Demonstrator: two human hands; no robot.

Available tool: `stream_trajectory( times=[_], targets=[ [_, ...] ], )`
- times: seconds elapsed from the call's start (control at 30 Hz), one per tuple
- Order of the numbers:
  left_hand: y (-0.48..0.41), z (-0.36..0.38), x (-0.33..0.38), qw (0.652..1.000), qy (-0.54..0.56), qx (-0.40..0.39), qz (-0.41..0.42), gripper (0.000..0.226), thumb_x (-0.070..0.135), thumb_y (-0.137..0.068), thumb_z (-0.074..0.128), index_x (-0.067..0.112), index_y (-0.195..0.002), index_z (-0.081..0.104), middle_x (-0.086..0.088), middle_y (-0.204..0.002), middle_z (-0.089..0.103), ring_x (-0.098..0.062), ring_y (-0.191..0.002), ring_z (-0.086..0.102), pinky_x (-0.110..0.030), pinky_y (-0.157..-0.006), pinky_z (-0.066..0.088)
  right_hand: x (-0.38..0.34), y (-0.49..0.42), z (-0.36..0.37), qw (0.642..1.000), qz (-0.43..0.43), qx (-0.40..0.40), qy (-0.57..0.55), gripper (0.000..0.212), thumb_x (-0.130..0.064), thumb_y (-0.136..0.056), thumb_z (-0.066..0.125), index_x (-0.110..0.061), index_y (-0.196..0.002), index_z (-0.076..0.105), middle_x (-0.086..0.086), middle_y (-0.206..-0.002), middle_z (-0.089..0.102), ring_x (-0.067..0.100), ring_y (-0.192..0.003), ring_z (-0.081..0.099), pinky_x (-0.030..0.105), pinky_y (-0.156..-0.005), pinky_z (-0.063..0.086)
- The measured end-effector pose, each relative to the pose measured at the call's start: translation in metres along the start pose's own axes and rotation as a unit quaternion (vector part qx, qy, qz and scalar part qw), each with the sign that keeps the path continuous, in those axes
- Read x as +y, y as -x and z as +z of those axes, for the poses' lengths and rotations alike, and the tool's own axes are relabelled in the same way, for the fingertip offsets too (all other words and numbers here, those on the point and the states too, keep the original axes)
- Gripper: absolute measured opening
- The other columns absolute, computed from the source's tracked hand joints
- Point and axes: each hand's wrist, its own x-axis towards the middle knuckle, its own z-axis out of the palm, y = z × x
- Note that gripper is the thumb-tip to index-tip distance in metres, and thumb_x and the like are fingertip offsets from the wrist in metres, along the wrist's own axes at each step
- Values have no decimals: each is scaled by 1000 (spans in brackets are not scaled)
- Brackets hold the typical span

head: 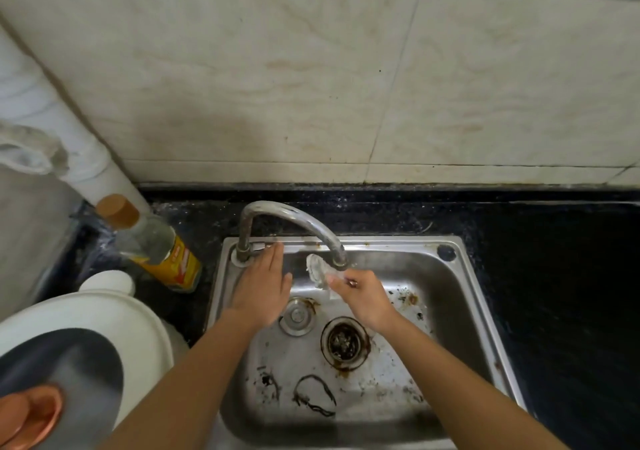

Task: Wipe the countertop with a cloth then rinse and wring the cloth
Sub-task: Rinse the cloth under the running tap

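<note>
Stained steel sink (460, 283) at frame centre: my right hand (362, 299) pinches the white cloth (317, 271) under the faucet (294, 216), my left hand (263, 287) flat-fingered, empty, by its base. At left, the bottle (159, 252) wears a yellow label too blurred to read.

Clear plastic bottle with tan cap and yellow label (156, 249), far left. Just in front: white round cooker, grey lid panel, copper-coloured handle (104, 311). White pipe (114, 172) slants down behind bottle. Stained beige wall tiles (311, 69) above.
</note>
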Motion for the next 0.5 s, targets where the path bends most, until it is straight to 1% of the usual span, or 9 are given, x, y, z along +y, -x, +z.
stream_trajectory(
  times=[0.07,0.13,0.17,0.27,0.33,0.37,0.43,0.47,0.5],
  targets=[
    [0,1,1,1000,8,-8,-5,64,38,-100,30,13,-152,1,-4,-160,5,-16,-146,7,-32,-116,9,1,-1,0,1000,-3,-10,-4,41,-36,-92,62,-16,-57,54,-10,-53,37,4,-50,34,23,-54,30],
    [1,1,4,1000,12,-12,-11,64,37,-101,30,11,-152,1,-5,-160,3,-17,-147,5,-32,-117,8,3,-1,0,1000,-11,-20,-12,45,-36,-92,61,2,-69,58,-2,-58,40,7,-53,35,26,-56,31],
    [1,2,6,1000,11,-9,-10,64,36,-101,30,11,-152,1,-5,-160,3,-17,-147,3,-32,-117,7,4,-1,1,999,-12,-22,-20,44,-35,-93,61,5,-74,60,0,-59,41,7,-54,36,26,-57,32],
    [8,8,15,999,41,24,24,57,31,-101,31,12,-151,11,-5,-159,9,-16,-146,7,-32,-119,9,4,-2,-1,999,1,-27,-44,33,-27,-93,62,-2,-73,66,-8,-54,44,3,-50,37,22,-56,34],
    [14,11,27,990,132,35,32,51,28,-101,33,13,-149,22,-4,-156,22,-15,-143,20,-29,-117,17,2,-2,-5,997,12,-34,-74,29,-18,-94,62,-17,-65,66,-15,-47,47,-2,-46,40,15,-54,34],
    [17,13,35,980,196,36,13,48,26,-101,33,14,-148,27,-3,-153,28,-14,-139,27,-25,-113,21,0,-1,-7,995,16,-35,-87,31,-15,-94,62,-22,-63,64,-16,-45,49,-4,-45,41,12,-53,35],
    [18,18,47,944,322,27,-68,44,24,-102,35,15,-145,35,-1,-148,38,-15,-134,36,-24,-107,26,4,-5,-12,992,36,-38,-115,29,-12,-92,63,-21,-66,65,-18,-47,54,-6,-47,46,9,-54,37],
    [16,20,51,917,379,16,-121,42,24,-102,36,16,-143,38,-1,-146,41,-16,-133,38,-27,-108,27,5,-6,-14,989,56,-49,-130,22,-13,-92,64,-18,-71,68,-18,-53,59,-7,-53,51,9,-58,40],
    [14,22,55,884,435,5,-169,41,25,-102,36,17,-142,42,-1,-144,44,-16,-131,42,-29,-108,31,5,-7,-16,984,82,-61,-145,12,-17,-90,67,-16,-80,73,-17,-65,67,-5,-64,58,12,-66,45]
  ],
)
